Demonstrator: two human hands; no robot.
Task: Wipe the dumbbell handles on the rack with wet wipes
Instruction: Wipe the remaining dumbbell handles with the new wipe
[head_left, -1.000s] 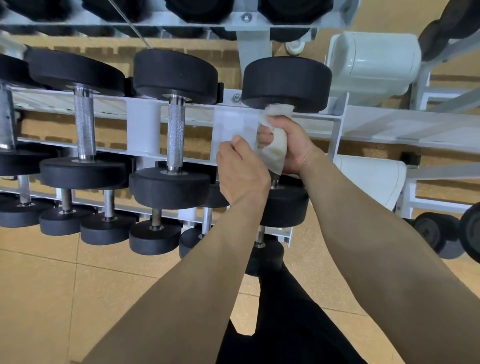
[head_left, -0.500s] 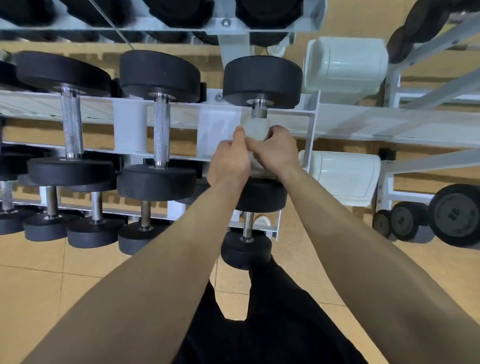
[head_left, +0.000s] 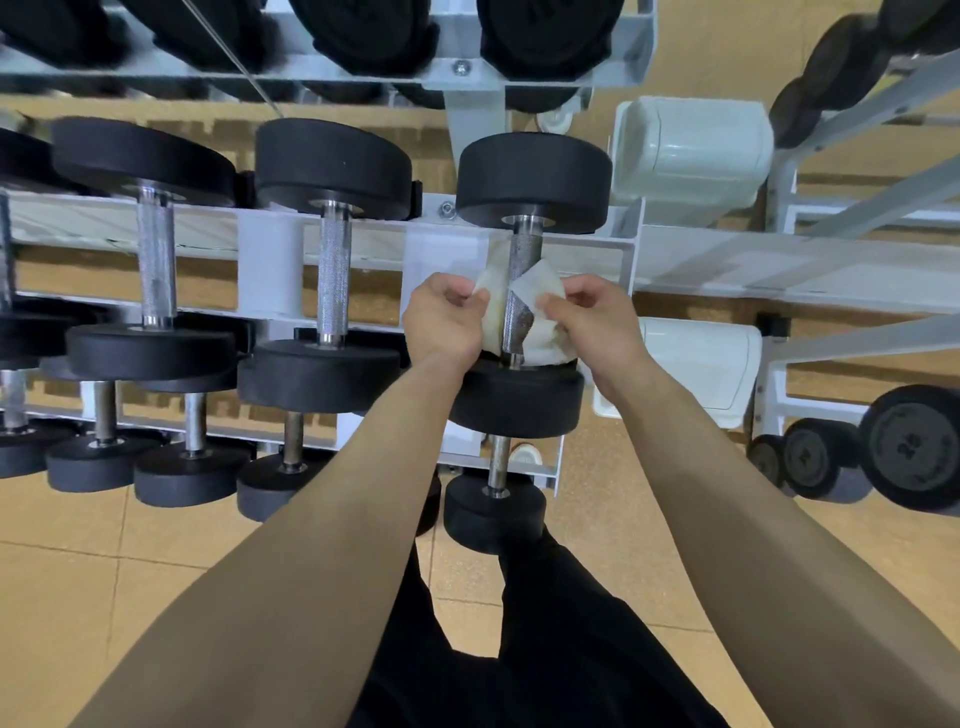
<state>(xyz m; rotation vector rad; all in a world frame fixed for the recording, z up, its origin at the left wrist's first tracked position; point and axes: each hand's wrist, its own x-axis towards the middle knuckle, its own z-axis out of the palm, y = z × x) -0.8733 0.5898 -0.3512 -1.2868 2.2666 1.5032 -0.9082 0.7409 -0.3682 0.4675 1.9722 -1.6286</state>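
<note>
And the hands have parted! Half a second back they sat bunched together on the bar; now the left hand and right hand each pinch an end of the wet wipe, looped behind the knurled handle at the rack's right end, middle tier. Best play: keep both ends taut and saw up and down the whole bar. How far the wipe wraps behind is hidden, and the fingertips are buried in its folds.
</note>
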